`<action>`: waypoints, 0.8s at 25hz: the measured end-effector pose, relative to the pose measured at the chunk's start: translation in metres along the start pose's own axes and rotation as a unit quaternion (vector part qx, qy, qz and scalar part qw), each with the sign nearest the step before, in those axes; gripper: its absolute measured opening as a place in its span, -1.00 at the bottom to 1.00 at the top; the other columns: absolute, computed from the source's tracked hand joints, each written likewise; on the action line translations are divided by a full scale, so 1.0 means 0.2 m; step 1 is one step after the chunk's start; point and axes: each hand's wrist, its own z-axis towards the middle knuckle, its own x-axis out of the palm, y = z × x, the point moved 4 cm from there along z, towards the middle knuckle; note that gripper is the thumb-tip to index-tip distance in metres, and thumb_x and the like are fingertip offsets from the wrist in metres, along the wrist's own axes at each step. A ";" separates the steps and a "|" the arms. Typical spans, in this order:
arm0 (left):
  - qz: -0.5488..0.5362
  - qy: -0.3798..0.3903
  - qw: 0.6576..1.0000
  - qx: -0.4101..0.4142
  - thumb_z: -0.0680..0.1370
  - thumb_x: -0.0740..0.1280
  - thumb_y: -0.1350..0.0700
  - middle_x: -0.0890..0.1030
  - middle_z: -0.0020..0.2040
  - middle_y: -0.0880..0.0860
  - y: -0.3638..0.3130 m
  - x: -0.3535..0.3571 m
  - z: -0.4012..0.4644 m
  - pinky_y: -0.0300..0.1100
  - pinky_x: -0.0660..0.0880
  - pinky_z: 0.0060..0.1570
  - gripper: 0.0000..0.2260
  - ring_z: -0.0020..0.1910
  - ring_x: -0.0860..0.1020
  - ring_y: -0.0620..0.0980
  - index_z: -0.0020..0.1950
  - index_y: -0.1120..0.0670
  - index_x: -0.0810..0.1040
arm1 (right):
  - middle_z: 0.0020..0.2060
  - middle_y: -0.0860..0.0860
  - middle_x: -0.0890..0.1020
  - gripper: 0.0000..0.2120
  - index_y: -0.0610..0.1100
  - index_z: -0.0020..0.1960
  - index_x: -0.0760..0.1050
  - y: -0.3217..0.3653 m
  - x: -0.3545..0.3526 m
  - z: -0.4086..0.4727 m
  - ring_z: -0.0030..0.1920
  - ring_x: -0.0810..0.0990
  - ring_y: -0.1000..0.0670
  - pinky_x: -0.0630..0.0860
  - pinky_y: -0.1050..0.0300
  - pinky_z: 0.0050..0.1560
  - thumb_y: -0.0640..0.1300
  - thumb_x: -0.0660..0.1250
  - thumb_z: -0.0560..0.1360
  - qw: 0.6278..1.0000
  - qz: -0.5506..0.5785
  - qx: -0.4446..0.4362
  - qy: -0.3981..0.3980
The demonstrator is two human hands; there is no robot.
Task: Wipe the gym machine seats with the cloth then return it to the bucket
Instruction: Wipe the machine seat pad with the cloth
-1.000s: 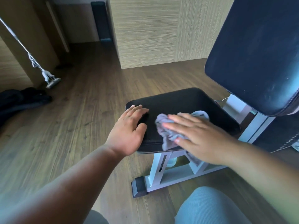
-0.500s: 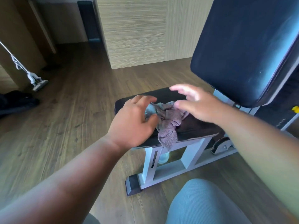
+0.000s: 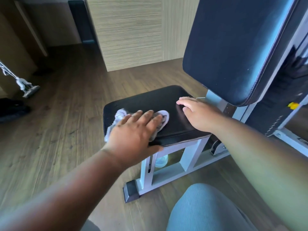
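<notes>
A black padded seat (image 3: 156, 99) sits on a white metal frame (image 3: 190, 157) in the middle of the view. A crumpled grey cloth (image 3: 120, 114) lies on the seat's left part. My left hand (image 3: 133, 137) presses flat on the cloth with straight fingers, its thumb over the seat's near edge. My right hand (image 3: 198, 114) rests on the seat's right part, fingers loosely spread, holding nothing. The tall black back pad (image 3: 233, 47) rises at the right. No bucket is in view.
Brown wooden floor (image 3: 66, 130) surrounds the machine. A mop head (image 3: 28, 89) lies at the far left beside a dark bundle (image 3: 11, 109). A light wood-panelled wall (image 3: 133, 30) stands behind. My knee in grey-blue fabric (image 3: 205, 209) is at the bottom.
The cloth passed from under my right hand to under my left hand. My left hand now lies flat on it, and my right hand moved to the seat's right side.
</notes>
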 end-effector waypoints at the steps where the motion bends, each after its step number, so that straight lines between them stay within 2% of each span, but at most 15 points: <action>1: 0.014 -0.017 1.000 -0.020 0.40 0.12 -0.53 0.28 0.57 -0.05 0.07 0.00 -0.06 -0.01 0.18 0.48 -0.16 0.53 0.28 0.04 0.58 -0.13 0.19 | 0.49 0.27 0.28 -0.59 0.11 0.46 0.34 0.01 0.01 0.00 0.47 0.25 0.14 0.28 0.07 0.41 -0.09 -0.01 0.66 1.000 -0.005 -0.002 -0.001; 3: 0.010 -0.030 0.998 -0.049 0.33 0.06 -0.61 0.42 0.49 -0.02 0.14 -0.01 -0.09 0.02 0.28 0.43 -0.09 0.46 0.39 0.07 0.53 -0.09 0.34 | 0.45 0.24 0.34 -0.62 0.08 0.41 0.36 0.03 0.00 0.01 0.42 0.32 0.10 0.35 0.02 0.35 -0.10 0.00 0.65 1.000 -0.010 -0.004 -0.012; 6: -0.038 0.040 0.996 -0.071 0.33 -0.03 -0.64 0.26 0.58 0.01 0.02 -0.02 0.03 0.07 0.14 0.51 -0.01 0.56 0.20 0.10 0.58 -0.05 0.18 | 0.41 0.26 0.38 -0.63 0.08 0.38 0.37 0.04 0.00 0.01 0.37 0.35 0.11 0.37 0.07 0.25 -0.13 0.00 0.65 1.000 -0.003 -0.004 -0.023; 9: -0.042 0.053 0.997 -0.029 0.45 -0.09 -0.53 0.11 0.63 0.04 -0.15 -0.01 0.12 0.11 0.04 0.54 -0.13 0.59 0.07 0.14 0.61 -0.03 0.06 | 0.46 0.32 0.31 -0.58 0.15 0.42 0.36 0.01 -0.01 0.00 0.43 0.28 0.16 0.27 0.14 0.30 -0.14 -0.01 0.64 1.000 0.010 0.008 -0.024; 12: -0.046 0.018 0.998 0.025 0.57 -0.20 -0.31 0.15 0.62 -0.03 -0.04 -0.01 0.01 0.11 0.03 0.53 -0.34 0.59 0.11 0.12 0.62 -0.09 0.12 | 0.45 0.34 0.31 -0.56 0.19 0.39 0.38 0.01 -0.02 0.00 0.43 0.29 0.16 0.28 0.16 0.28 -0.17 0.00 0.63 0.999 0.022 0.014 -0.024; 15: -0.013 0.033 0.999 -0.005 0.56 -0.23 -0.20 -0.04 0.64 -0.12 0.15 0.01 -0.08 0.36 -0.20 0.45 -0.42 0.62 -0.10 0.13 0.61 -0.24 0.00 | 0.43 0.31 0.34 -0.56 0.17 0.39 0.37 0.04 -0.02 0.01 0.40 0.32 0.13 0.30 0.15 0.14 -0.19 0.00 0.62 0.999 0.012 0.029 -0.029; 17: -0.003 0.040 0.997 -0.070 0.58 -0.19 -0.22 -0.08 0.65 -0.02 0.18 0.01 -0.11 0.40 -0.12 0.43 -0.47 0.60 -0.10 0.22 0.58 -0.32 -0.04 | 0.45 0.28 0.33 -0.56 0.14 0.42 0.35 0.05 -0.02 0.00 0.41 0.30 0.12 0.26 0.19 0.13 -0.18 0.00 0.63 0.999 -0.001 0.027 -0.031; 20: -0.043 0.037 0.990 -0.127 0.58 -0.20 -0.22 0.10 0.62 0.09 0.11 0.02 -0.14 0.22 0.11 0.50 -0.47 0.56 0.05 0.25 0.58 -0.28 0.02 | 0.50 0.28 0.25 -0.55 0.15 0.45 0.32 0.04 -0.01 -0.01 0.47 0.22 0.16 0.21 0.21 0.21 -0.16 -0.01 0.64 0.999 -0.010 0.027 -0.025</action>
